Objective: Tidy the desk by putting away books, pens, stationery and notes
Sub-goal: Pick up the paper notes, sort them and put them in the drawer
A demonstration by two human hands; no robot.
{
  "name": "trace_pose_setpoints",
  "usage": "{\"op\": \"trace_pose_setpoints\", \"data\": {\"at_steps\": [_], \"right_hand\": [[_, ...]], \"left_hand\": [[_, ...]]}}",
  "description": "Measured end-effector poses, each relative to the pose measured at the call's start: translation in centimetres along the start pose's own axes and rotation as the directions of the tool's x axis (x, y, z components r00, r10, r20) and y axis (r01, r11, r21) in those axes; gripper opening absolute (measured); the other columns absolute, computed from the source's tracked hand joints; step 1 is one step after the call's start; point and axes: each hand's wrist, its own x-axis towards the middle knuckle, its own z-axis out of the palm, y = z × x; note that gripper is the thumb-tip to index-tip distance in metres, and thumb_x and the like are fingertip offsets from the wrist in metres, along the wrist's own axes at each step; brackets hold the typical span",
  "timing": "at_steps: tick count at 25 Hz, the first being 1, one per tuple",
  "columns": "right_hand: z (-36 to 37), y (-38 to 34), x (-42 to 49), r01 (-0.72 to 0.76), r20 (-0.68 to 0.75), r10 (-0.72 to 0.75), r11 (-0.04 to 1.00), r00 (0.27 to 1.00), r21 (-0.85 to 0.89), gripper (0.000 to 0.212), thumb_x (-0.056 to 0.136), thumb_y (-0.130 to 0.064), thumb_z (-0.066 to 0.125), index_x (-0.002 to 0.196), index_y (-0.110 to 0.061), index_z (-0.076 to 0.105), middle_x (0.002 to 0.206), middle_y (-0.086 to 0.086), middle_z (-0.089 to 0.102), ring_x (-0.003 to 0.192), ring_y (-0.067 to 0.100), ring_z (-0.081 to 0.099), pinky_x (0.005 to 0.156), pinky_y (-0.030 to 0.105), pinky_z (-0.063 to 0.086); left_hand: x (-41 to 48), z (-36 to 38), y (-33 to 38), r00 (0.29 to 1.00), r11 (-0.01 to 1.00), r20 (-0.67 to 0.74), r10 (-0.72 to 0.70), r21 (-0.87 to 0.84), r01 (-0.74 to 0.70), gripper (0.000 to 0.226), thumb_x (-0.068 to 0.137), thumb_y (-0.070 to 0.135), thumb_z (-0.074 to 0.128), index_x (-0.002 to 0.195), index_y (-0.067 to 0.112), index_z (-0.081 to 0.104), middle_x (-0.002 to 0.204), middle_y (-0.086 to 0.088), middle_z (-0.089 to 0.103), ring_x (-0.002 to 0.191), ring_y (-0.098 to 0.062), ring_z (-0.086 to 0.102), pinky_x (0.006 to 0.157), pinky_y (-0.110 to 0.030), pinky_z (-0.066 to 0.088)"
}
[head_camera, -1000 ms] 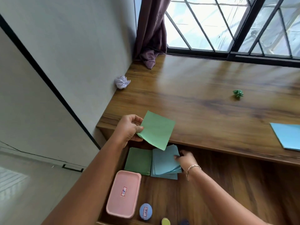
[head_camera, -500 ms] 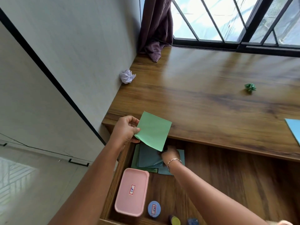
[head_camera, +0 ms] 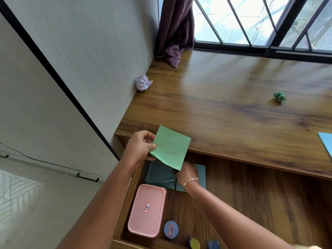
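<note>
Open drawer [head_camera: 251,203]: right hand [head_camera: 187,172] on the paper stack [head_camera: 158,175], fingers hidden behind the sheet, grip unclear. Left hand [head_camera: 141,147] pinches green notes [head_camera: 170,147] by one edge, above the stack. Best to square the stack, then lay notes flat on top. Green crumple [head_camera: 279,96] sits far back on desk [head_camera: 215,114].

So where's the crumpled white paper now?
Head view: the crumpled white paper lies on the desk, at its left edge against the wall, nearer than the curtain.

A purple curtain [head_camera: 177,33] hangs at the desk's [head_camera: 224,112] far left corner, hem on the wood, beside a barred window [head_camera: 251,20]. A white paper wad [head_camera: 143,82] lies at the left edge against the wall [head_camera: 89,51]; a green wad [head_camera: 279,96] lies toward the right.
</note>
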Motion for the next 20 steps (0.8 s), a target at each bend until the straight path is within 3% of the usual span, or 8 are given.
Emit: {"op": "trace_pose_setpoints", "data": {"at_steps": [1, 3, 6, 9, 12, 15, 17, 20], "right_hand": [[-0.2, 0.6, 0.1, -0.006, -0.009, 0.007, 0.998, 1.000, 0.067, 0.030, 0.086, -0.003, 0.048, 0.112, -0.006, 0.063, 0.109, 0.016, 0.067, 0.103, 0.034, 0.061, 0.073, 0.029, 0.043], [-1.2, 2.0, 0.0, -0.088, 0.012, 0.090, 0.912, 0.996, 0.401, 0.031, 0.087, 0.002, 0.044, 0.113, -0.003, 0.061, 0.086, 0.012, 0.065, 0.076, 0.027, 0.061, 0.064, 0.030, 0.047], [-4.0, 4.0, -2.2, -0.173, 0.106, 0.159, 0.506, 0.982, 0.845, 0.024, 0.096, -0.001, 0.038, 0.089, 0.000, 0.061, 0.068, 0.010, 0.061, 0.055, 0.017, 0.057, 0.048, 0.019, 0.050], [-6.4, 5.4, -5.2, -0.152, 0.127, 0.111, 0.265, 0.986, 0.952, 0.024, 0.096, -0.012, 0.044, 0.085, -0.001, 0.062, 0.070, 0.012, 0.068, 0.054, 0.015, 0.065, 0.051, 0.022, 0.055], [-7.0, 6.1, -6.7, -0.186, 0.168, 0.086, 0.289, 0.982, 0.939, 0.010, 0.087, 0.005, 0.053, 0.087, -0.002, 0.061, 0.074, 0.012, 0.068, 0.055, 0.013, 0.068, 0.048, 0.023, 0.055], [-6.4, 7.1, -6.3, -0.215, 0.157, 0.171, 0.409, 0.973, 0.887, 0.021, 0.081, 0.018, 0.053, 0.088, -0.001, 0.058, 0.070, 0.009, 0.060, 0.056, 0.013, 0.065, 0.041, 0.019, 0.050], [-5.8, 7.9, -5.4, -0.242, 0.145, 0.227, 0.489, 0.963, 0.838, 0.021, 0.081, 0.018, 0.053, 0.096, 0.004, 0.058, 0.074, 0.010, 0.057, 0.065, 0.019, 0.061, 0.041, 0.018, 0.050], [-4.8, 9.0, -3.2, -0.273, 0.102, 0.290, 0.646, 0.952, 0.712, 0.033, 0.080, 0.017, 0.055, 0.112, 0.009, 0.057, 0.081, 0.012, 0.055, 0.074, 0.024, 0.059, 0.042, 0.016, 0.051]], "left_hand": [[-0.1, 0.0, -0.1, 1.000, 1.000, 0.009, -0.001, 0.000, 0.001, 0.017, 0.088, -0.004, 0.055, 0.087, 0.013, 0.054, 0.099, -0.020, 0.062, 0.091, -0.027, 0.064, 0.058, -0.033, 0.056], [-0.5, 0.1, -0.2, 0.999, 1.000, 0.048, 0.002, -0.002, -0.002, 0.018, 0.087, -0.004, 0.055, 0.085, 0.014, 0.054, 0.092, -0.015, 0.063, 0.088, -0.026, 0.064, 0.057, -0.032, 0.056], [-1.3, 0.9, -0.5, 0.989, 1.000, 0.150, -0.004, -0.017, 0.007, 0.018, 0.087, -0.007, 0.055, 0.085, 0.011, 0.053, 0.077, -0.007, 0.059, 0.074, -0.019, 0.064, 0.052, -0.029, 0.056], [-1.9, 2.6, -0.6, 0.964, 0.999, 0.264, -0.026, 0.035, 0.017, 0.019, 0.086, -0.010, 0.054, 0.085, 0.009, 0.053, 0.075, -0.008, 0.056, 0.068, -0.017, 0.062, 0.049, -0.028, 0.057], [-2.2, 4.5, -0.7, 0.945, 0.995, 0.320, -0.069, 0.092, 0.042, 0.017, 0.086, -0.011, 0.054, 0.089, 0.006, 0.053, 0.078, -0.009, 0.054, 0.073, -0.021, 0.063, 0.053, -0.030, 0.058], [-1.4, 5.5, -1.4, 0.957, 0.964, 0.280, -0.070, 0.265, -0.007, 0.016, 0.085, -0.005, 0.059, 0.094, 0.008, 0.055, 0.080, -0.008, 0.057, 0.073, -0.024, 0.065, 0.059, -0.032, 0.058], [-0.1, 5.3, -2.2, 0.976, 0.882, 0.219, 0.001, 0.460, -0.105, 0.020, 0.084, 0.000, 0.061, 0.101, 0.011, 0.060, 0.087, -0.007, 0.061, 0.082, -0.026, 0.066, 0.069, -0.033, 0.055], [1.4, 5.3, -3.5, 0.959, 0.717, 0.281, 0.030, 0.663, -0.216, 0.032, 0.084, 0.001, 0.060, 0.113, 0.013, 0.063, 0.108, -0.007, 0.066, 0.103, -0.022, 0.061, 0.088, -0.030, 0.048]]}}
